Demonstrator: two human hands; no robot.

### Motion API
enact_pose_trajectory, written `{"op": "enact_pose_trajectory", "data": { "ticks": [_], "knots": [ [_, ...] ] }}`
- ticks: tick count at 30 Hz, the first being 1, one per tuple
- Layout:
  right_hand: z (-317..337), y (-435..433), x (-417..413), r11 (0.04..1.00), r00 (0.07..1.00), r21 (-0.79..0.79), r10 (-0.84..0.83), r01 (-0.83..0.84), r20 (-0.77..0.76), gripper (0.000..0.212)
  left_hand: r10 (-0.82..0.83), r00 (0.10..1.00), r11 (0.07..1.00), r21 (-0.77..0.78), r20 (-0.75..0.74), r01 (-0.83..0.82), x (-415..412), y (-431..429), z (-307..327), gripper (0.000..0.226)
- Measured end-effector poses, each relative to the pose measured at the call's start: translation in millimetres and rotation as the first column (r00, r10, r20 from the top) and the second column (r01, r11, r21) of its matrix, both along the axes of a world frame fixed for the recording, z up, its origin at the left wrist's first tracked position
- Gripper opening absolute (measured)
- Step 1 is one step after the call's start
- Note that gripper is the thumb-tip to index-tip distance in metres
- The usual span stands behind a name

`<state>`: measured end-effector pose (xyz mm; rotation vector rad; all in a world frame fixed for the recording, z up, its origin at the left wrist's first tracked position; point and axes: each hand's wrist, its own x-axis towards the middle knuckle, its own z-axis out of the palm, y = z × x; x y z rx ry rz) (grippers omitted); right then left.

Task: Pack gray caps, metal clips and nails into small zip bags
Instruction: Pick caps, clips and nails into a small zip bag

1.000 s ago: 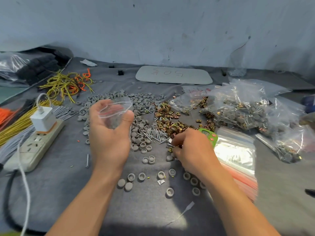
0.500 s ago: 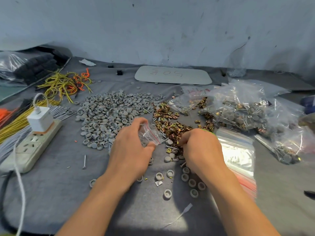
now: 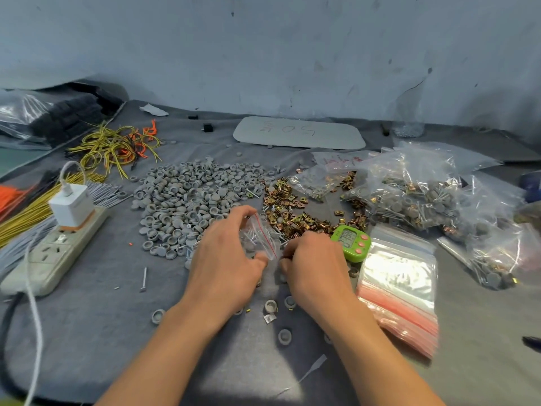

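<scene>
My left hand (image 3: 225, 259) holds a small clear zip bag (image 3: 260, 238) with a red seal line, low over the table beside the pile of gray caps (image 3: 190, 197). My right hand (image 3: 313, 268) sits just right of the bag's mouth with its fingers curled; what they pinch is hidden. Brass-coloured metal clips (image 3: 292, 212) lie heaped just beyond both hands. Nails lie among the caps under the bag. Loose caps (image 3: 284, 336) are scattered near my wrists.
A stack of empty zip bags (image 3: 398, 291) lies to the right, with a green timer (image 3: 351, 243) at its corner. Filled bags (image 3: 415, 194) sit at far right. A power strip (image 3: 55, 253) with a charger and bundles of wires occupy the left.
My left hand brought the bag down from chest height to the table and to the right, next to my right hand. My right hand stayed near the clips.
</scene>
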<state>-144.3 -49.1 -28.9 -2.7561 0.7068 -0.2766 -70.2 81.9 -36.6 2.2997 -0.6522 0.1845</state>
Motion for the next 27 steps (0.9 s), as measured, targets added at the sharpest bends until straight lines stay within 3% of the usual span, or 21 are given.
{"op": "enact_pose_trajectory", "data": {
  "ticks": [6,11,14,16,20,27],
  "knots": [
    [0.1,7.2,5.1,0.995,0.993,-0.087,-0.05,0.041,-0.105,0.029,-0.009,1.0,1.0,0.03,0.024,0.008,-0.1,1.4,-0.6,0.072],
    [7.1,12.3,1.5,0.99,0.991,-0.129,-0.067,0.052,-0.113,0.004,-0.014,1.0,1.0,0.01,0.016,0.014,3.3,4.6,-2.1,0.07],
    [9.7,12.5,0.6,0.994,0.995,-0.11,-0.036,0.026,-0.096,0.009,-0.016,1.0,1.0,0.014,0.024,0.016,3.4,5.0,-2.4,0.071],
    [9.3,9.6,-0.5,1.0,0.998,-0.006,-0.024,0.025,0.05,0.007,-0.019,1.0,1.0,0.014,0.021,0.018,3.6,5.2,-2.3,0.072],
    [9.8,-2.2,-3.6,0.89,0.942,0.453,-0.104,-0.056,0.32,0.011,-0.018,1.0,1.0,0.013,0.01,0.017,4.8,4.7,-1.2,0.077],
    [8.8,-7.0,-3.8,0.79,0.908,0.598,-0.143,-0.136,0.395,0.014,-0.07,0.998,0.998,0.011,0.011,0.07,3.9,4.3,-2.3,0.089]
  ]
}}
